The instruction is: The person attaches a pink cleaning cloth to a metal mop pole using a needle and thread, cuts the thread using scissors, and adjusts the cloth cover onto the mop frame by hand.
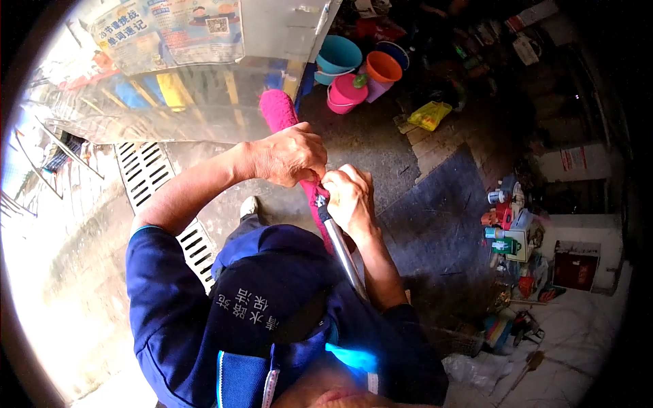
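Note:
A long pink fluffy sleeve, like a window-washer or mop cover, runs at a slant in front of my chest. My left hand is closed on its middle, knuckles up. Right beside it, my right hand is closed too, its fingertips pinching the sleeve near a dark joint. From that joint a silver metal pole slopes down towards my body, under my right forearm. Part of the sleeve passes behind the pole. My fingertips hide exactly what they grip.
A panel with a poster stands ahead on the left. Past it are a teal bucket, an orange bucket and a pink bucket. A yellow bag lies on the floor. A drain grate is at left; clutter lines the right.

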Demonstrator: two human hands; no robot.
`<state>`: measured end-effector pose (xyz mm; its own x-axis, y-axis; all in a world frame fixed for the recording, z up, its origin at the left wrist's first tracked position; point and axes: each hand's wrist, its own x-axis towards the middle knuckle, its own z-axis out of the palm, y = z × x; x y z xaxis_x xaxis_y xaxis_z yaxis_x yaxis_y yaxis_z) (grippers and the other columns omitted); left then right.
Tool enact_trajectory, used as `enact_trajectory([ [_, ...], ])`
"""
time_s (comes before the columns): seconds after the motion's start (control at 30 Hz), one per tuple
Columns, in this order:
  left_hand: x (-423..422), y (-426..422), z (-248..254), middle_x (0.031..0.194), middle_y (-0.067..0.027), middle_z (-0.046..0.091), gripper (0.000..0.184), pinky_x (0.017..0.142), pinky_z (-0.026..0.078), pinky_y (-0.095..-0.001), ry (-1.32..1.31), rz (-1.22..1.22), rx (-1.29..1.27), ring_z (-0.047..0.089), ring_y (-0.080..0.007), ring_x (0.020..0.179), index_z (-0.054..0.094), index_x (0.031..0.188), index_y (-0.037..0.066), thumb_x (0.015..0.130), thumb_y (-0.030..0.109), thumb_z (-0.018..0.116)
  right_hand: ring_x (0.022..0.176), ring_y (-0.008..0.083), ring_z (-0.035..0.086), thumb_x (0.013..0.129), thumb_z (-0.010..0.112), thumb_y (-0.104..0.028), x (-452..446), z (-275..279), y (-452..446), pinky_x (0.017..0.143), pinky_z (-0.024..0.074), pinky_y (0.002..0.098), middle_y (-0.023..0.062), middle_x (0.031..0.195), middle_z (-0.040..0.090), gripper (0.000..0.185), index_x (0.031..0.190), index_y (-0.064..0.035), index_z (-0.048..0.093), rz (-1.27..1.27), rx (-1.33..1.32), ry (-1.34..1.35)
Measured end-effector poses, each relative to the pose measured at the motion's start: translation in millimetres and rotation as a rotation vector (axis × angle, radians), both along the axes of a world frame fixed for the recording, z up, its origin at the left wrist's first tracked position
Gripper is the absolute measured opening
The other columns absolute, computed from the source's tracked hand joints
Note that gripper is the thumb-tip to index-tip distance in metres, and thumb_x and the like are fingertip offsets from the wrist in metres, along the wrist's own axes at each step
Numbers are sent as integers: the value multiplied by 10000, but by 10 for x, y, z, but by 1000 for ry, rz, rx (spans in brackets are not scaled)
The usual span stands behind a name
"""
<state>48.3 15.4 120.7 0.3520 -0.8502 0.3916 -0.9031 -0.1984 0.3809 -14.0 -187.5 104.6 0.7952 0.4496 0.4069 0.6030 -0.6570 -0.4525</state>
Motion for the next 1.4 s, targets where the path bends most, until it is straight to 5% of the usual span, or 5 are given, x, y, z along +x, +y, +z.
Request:
enact_trajectory([
  [0.43, 50, -3, -18, 798, -2, 589, 93, 783, 399, -378, 22, 0, 13, 571, -223, 855, 665, 834, 153, 744, 171, 679, 756, 319, 602, 768, 623, -18, 108, -177, -55, 680, 461, 408, 126, 786, 605, 44, 810, -26, 615, -5, 174, 251],
  [0.5, 86, 9, -10, 818, -2, 594, 110, 798, 399, -379, 43, -34, -10, 573, -222, 868, 673, 864, 159, 755, 174, 679, 718, 241, 618, 834, 580, -11, 128, -245, -99, 659, 489, 328, 127, 758, 607, 51, 868, 5, 615, 8, 304, 451],
  [0.63, 123, -1, -28, 891, 0, 620, 153, 836, 397, -388, 69, -54, 23, 581, -216, 914, 683, 920, 163, 767, 177, 684, 753, 240, 616, 851, 584, 5, 145, -257, -145, 695, 489, 336, 141, 828, 623, 49, 886, 15, 616, 5, 331, 595],
  [1.4, 141, -38, 30, 873, 10, 624, 157, 834, 398, -400, 133, -67, 24, 588, -220, 915, 673, 895, 156, 742, 157, 709, 715, 106, 548, 841, 562, 74, 221, -465, -234, 650, 464, 256, 32, 776, 551, 181, 974, -22, 486, 60, 626, 844],
])
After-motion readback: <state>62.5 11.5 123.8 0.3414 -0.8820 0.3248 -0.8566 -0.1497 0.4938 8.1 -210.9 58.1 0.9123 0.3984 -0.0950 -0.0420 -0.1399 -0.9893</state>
